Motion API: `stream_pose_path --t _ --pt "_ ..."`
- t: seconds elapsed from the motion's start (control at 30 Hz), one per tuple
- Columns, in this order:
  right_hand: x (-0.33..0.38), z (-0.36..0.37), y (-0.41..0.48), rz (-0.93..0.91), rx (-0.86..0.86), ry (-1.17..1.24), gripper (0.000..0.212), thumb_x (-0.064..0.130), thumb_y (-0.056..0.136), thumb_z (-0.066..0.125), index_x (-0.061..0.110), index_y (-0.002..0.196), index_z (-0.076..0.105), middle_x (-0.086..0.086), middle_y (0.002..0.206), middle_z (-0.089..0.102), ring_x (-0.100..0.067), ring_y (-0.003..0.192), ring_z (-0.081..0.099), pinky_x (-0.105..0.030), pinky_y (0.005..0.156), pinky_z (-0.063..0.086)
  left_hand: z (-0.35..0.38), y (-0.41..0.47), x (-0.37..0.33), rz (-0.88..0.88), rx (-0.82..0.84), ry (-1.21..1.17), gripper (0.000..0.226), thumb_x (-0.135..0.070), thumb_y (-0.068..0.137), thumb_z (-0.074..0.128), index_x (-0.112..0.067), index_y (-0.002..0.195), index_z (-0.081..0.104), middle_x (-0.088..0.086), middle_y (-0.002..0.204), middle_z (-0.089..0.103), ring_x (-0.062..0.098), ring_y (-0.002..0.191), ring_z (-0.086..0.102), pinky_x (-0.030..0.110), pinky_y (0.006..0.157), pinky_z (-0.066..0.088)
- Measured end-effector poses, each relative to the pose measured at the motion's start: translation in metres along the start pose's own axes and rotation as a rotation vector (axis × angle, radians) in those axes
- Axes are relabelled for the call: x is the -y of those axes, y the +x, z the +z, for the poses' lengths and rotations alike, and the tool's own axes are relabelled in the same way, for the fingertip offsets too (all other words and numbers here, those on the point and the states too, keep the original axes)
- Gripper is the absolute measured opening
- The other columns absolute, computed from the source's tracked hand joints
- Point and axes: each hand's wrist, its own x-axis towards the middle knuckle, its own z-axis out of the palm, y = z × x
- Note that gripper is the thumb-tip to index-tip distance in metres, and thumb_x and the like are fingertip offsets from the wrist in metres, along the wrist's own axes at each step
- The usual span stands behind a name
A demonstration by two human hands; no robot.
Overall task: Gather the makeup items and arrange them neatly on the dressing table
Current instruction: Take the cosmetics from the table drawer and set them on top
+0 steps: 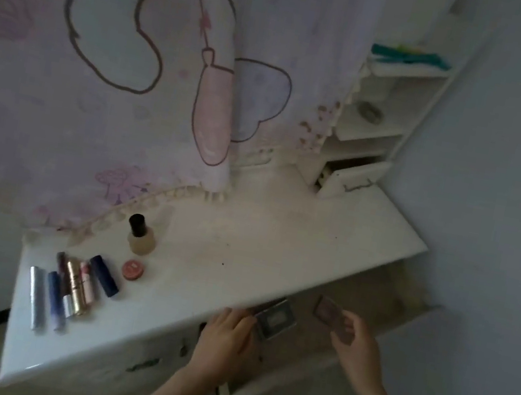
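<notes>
On the white dressing table (pixel 280 235), several lipstick tubes (pixel 75 290) lie side by side at the front left. Behind them stand a glass bottle with a black cap (pixel 141 235) and a small round pink pot (pixel 133 270). My left hand (pixel 225 341) holds a dark rectangular compact (pixel 275 320) just below the table's front edge. My right hand (pixel 355 350) grips a brownish palette (pixel 331 311) over the open drawer (pixel 330 349).
A cartoon-print cloth (pixel 115 84) with tassels drapes over the mirror and onto the table's back left. A white shelf unit (pixel 388 115) at the back right holds teal items and has a small drawer (pixel 349 178) ajar. A wall closes the right side.
</notes>
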Motion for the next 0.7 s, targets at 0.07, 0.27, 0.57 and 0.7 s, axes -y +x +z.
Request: stream_pose_path --t 0.07,0.27,0.57,0.7 --pt "-0.033 -0.019 -0.012 0.017 0.001 -0.020 0.041 -0.002 0.076 0.068 -0.002 0.116 0.056 -0.020 0.107 0.062 -0.031 0.099 0.059 -0.027 0.078 0.038 0.015 -0.007 -0.019 -0.010 0.094 0.044 0.023 -0.032 0.070 0.042 -0.026 0.079 0.063 -0.008 0.075 0.062 0.011 0.073 0.045 0.020 0.052 0.043" --pt "-0.123 -0.075 -0.051 0.067 0.070 -0.027 0.042 0.008 0.083 0.064 0.006 0.122 0.051 -0.013 0.117 0.055 -0.025 0.109 0.053 -0.022 0.080 0.035 0.060 -0.035 -0.087 -0.290 0.325 0.084 0.019 -0.028 0.081 0.046 -0.018 0.091 0.059 0.000 0.094 0.056 0.025 0.090 0.056 0.030 0.068 0.042" --pt "-0.174 -0.105 -0.056 0.050 0.107 -0.056 0.039 0.014 0.083 0.065 0.009 0.120 0.054 -0.011 0.118 0.057 -0.023 0.109 0.053 -0.024 0.085 0.040 0.079 -0.070 -0.142 -0.407 0.289 0.104 0.017 -0.015 0.059 0.070 -0.013 0.076 0.067 0.003 0.070 0.062 0.023 0.062 0.059 0.030 0.053 0.049" --pt "-0.164 -0.096 -0.032 0.018 0.168 -0.043 0.041 0.017 0.083 0.065 0.012 0.122 0.053 -0.008 0.125 0.055 -0.022 0.116 0.051 -0.030 0.093 0.043 0.081 -0.060 -0.137 -0.518 0.258 0.073 0.022 -0.018 0.079 0.053 -0.009 0.096 0.064 0.010 0.093 0.062 0.031 0.089 0.055 0.035 0.073 0.045"
